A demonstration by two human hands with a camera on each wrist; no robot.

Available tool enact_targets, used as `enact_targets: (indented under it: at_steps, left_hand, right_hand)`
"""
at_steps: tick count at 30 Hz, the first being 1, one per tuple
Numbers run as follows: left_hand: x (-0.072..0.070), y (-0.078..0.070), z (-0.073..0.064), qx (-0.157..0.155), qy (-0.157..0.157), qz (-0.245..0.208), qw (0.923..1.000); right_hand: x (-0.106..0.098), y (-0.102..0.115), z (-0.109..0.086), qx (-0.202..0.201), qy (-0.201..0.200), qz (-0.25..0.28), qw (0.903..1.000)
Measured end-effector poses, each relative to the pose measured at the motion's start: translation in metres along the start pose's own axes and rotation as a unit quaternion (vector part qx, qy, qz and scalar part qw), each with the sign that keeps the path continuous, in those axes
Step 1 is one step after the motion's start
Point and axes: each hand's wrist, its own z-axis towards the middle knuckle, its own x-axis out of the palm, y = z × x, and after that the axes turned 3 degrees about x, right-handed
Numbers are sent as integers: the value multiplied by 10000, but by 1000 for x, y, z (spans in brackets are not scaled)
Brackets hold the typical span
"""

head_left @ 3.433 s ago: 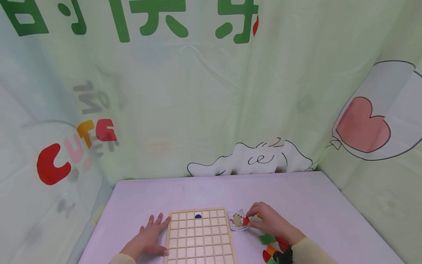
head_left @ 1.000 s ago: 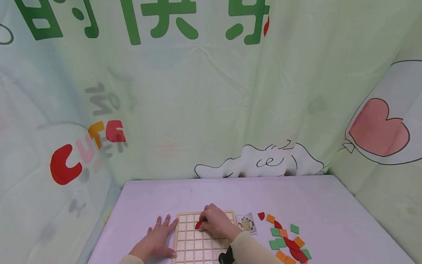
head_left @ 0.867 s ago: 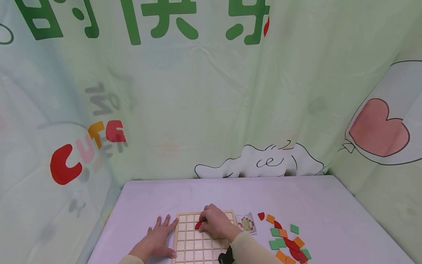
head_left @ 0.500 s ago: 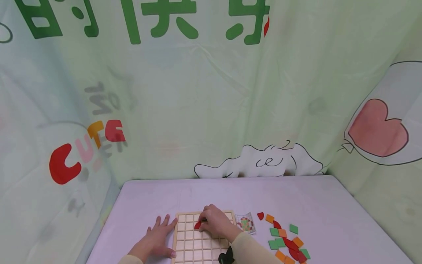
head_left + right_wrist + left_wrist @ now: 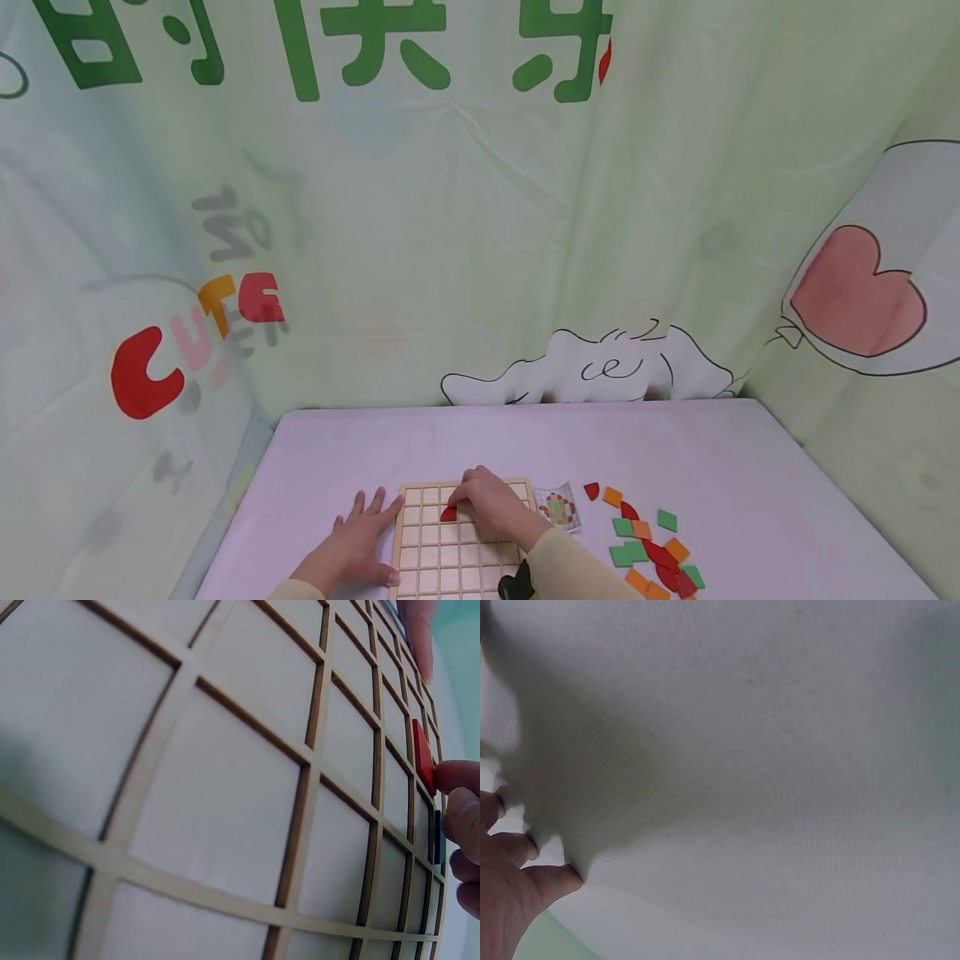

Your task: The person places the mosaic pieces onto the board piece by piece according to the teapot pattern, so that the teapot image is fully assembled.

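Note:
A wooden grid board (image 5: 427,554) lies on the table, its lower part out of the head view. My left hand (image 5: 351,542) rests by its left edge with fingers spread, fingertips touching the frame. A red curved-edge tile (image 5: 448,515) sits on the board near the top, looking slightly tilted in the right wrist view. My right hand (image 5: 491,504) reaches over the board, and a fingertip touches the end of this tile; the thumb is drawn back from it. Beside the tile, a dark blue tile (image 5: 439,838) shows in a cell in the right wrist view; the hand hides it from the head view.
A small printed pattern card (image 5: 557,508) lies against the board's right edge. Farther right are several loose tiles: green squares (image 5: 667,520), orange squares (image 5: 677,549) and red curved ones (image 5: 628,510), partly overlapping. The lilac table (image 5: 360,442) ends at a printed curtain (image 5: 375,250).
My right hand carried the red tile from beside the card onto the board. In the last half second the thumb slid off it, leaving a finger touching. The left hand stayed at the board's edge.

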Motion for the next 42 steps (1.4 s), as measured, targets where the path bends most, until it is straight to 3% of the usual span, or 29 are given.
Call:
enact_targets:
  at_steps: [14,20,29,37,42]
  left_hand:
    - [4,5,5,-2,59,-99,9999]
    - [3,5,4,26,-11,-126,9999]
    - [2,0,-1,107,-107,-48,9999]
    - [2,1,-1,68,-52,-93,9999]
    - [2,-1,-1,49,-105,-43,9999]
  right_hand:
    - [-14,-7,-12,-63,-233,551,9982]
    - [-32,-17,-23,296,-147,1143,9929]
    - [-65,-36,-47,571,-174,1480,9872]
    - [-91,-67,-79,432,-397,1298,9898]
    - [-99,-88,-100,707,-488,1331,9874]
